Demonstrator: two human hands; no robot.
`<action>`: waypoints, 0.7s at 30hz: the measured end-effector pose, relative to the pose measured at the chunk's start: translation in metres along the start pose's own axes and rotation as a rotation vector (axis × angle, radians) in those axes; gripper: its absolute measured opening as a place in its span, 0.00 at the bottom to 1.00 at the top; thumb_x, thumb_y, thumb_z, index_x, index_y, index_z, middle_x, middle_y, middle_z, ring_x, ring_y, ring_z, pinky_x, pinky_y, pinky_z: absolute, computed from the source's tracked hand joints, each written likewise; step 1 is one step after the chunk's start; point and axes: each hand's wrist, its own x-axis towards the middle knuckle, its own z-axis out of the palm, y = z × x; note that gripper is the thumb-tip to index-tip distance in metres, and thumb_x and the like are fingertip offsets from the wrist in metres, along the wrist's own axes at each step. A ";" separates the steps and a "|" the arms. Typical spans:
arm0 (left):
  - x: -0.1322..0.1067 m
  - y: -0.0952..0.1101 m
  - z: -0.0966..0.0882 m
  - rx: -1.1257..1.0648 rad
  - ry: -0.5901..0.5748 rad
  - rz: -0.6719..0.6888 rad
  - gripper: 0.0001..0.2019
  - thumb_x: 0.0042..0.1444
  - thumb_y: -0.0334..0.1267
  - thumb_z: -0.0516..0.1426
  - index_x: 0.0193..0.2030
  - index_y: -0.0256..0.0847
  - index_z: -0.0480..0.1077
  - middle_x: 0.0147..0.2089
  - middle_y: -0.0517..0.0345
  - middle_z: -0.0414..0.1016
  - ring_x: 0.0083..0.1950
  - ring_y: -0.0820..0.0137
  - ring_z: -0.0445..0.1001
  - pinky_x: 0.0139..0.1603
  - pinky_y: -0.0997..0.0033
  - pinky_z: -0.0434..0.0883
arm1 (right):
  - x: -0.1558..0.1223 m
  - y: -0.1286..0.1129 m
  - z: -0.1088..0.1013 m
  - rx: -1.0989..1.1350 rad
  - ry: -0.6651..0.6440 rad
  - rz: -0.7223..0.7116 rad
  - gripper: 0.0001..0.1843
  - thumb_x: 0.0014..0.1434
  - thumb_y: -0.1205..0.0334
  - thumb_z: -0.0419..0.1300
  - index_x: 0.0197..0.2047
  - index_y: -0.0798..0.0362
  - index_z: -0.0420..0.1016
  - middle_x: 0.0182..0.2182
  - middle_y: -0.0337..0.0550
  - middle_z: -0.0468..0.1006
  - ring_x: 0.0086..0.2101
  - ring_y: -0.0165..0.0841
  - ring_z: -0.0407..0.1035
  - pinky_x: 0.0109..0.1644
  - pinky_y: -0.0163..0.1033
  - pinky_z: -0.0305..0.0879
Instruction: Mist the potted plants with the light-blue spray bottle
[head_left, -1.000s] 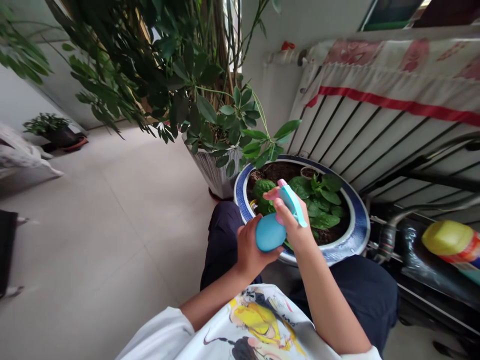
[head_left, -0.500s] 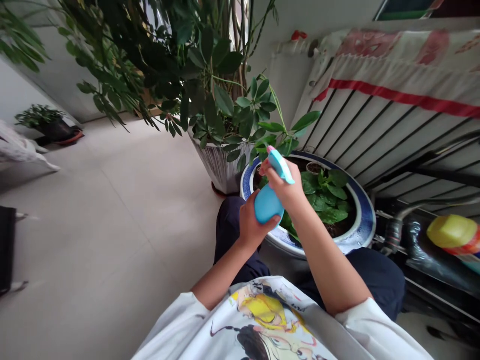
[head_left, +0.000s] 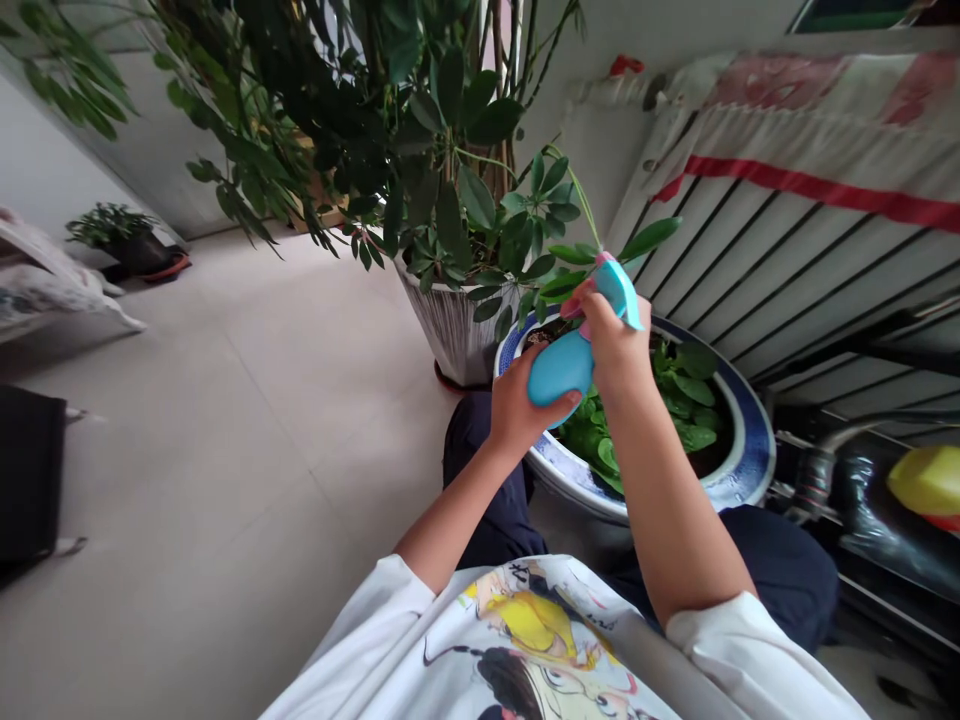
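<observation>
A small blue spray bottle (head_left: pixel 559 368) with a pale blue and pink trigger head is held in both hands. My left hand (head_left: pixel 516 410) cups its round body from below. My right hand (head_left: pixel 613 345) is wrapped round the neck and trigger, nozzle aimed up at the leaves of the tall potted plant (head_left: pixel 480 230). Both hands hover over the near left rim of a wide blue-and-white bowl planter (head_left: pixel 739 470) filled with soil and low leafy greens (head_left: pixel 686 400).
The tall plant stands in a ribbed grey pot (head_left: pixel 450 330) behind the bowl. A radiator draped with a red-striped cloth (head_left: pixel 787 170) lines the right wall. Dark pipes and a yellow bottle (head_left: pixel 926 480) lie at right. A small potted plant (head_left: pixel 124 235) sits far left on the tiled floor.
Both hands have lifted the spray bottle up and to the right, from over the bowl's greens toward the tall plant's lower leaves. The camera has shifted a little.
</observation>
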 end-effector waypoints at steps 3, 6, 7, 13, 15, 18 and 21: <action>0.004 0.004 0.002 0.014 -0.033 -0.001 0.34 0.49 0.50 0.64 0.61 0.43 0.62 0.59 0.49 0.72 0.58 0.56 0.72 0.57 0.57 0.71 | 0.000 -0.004 -0.005 0.016 0.032 0.019 0.11 0.60 0.53 0.54 0.37 0.52 0.73 0.24 0.40 0.74 0.27 0.34 0.71 0.27 0.39 0.65; 0.001 0.006 0.008 0.035 -0.033 -0.043 0.36 0.47 0.51 0.65 0.61 0.42 0.62 0.59 0.48 0.72 0.58 0.55 0.73 0.56 0.56 0.72 | 0.000 -0.009 -0.007 0.038 -0.001 0.066 0.10 0.57 0.55 0.57 0.35 0.52 0.73 0.25 0.41 0.75 0.28 0.35 0.71 0.26 0.38 0.64; -0.001 0.006 0.011 0.040 -0.029 -0.059 0.36 0.46 0.51 0.65 0.61 0.42 0.62 0.58 0.48 0.72 0.57 0.54 0.73 0.55 0.56 0.72 | -0.001 -0.009 -0.008 0.039 -0.019 0.075 0.10 0.56 0.54 0.58 0.34 0.52 0.73 0.25 0.41 0.76 0.28 0.35 0.71 0.26 0.38 0.64; -0.014 -0.001 0.021 0.048 0.032 -0.069 0.34 0.46 0.48 0.66 0.60 0.44 0.63 0.58 0.50 0.72 0.58 0.55 0.72 0.57 0.56 0.71 | -0.007 -0.002 -0.009 0.035 -0.039 0.111 0.11 0.54 0.55 0.58 0.25 0.51 0.70 0.21 0.40 0.73 0.26 0.35 0.69 0.28 0.41 0.66; -0.017 -0.003 0.021 0.052 0.047 -0.067 0.34 0.46 0.47 0.65 0.60 0.44 0.63 0.58 0.50 0.72 0.59 0.55 0.72 0.59 0.56 0.70 | -0.010 -0.001 -0.007 0.031 -0.052 0.124 0.11 0.54 0.54 0.58 0.25 0.51 0.71 0.22 0.41 0.74 0.26 0.35 0.69 0.29 0.41 0.66; -0.019 -0.006 0.019 0.049 0.058 -0.089 0.33 0.46 0.47 0.65 0.59 0.44 0.63 0.57 0.50 0.73 0.58 0.56 0.72 0.58 0.57 0.71 | -0.010 0.001 -0.001 0.040 -0.078 0.157 0.11 0.53 0.53 0.58 0.29 0.52 0.72 0.24 0.41 0.76 0.27 0.35 0.70 0.28 0.39 0.66; -0.021 -0.008 0.017 0.044 0.081 -0.112 0.32 0.46 0.47 0.65 0.59 0.43 0.63 0.57 0.50 0.73 0.57 0.57 0.73 0.57 0.58 0.72 | -0.010 0.005 0.006 0.029 -0.106 0.150 0.09 0.52 0.56 0.58 0.27 0.52 0.72 0.23 0.40 0.76 0.26 0.33 0.68 0.29 0.39 0.66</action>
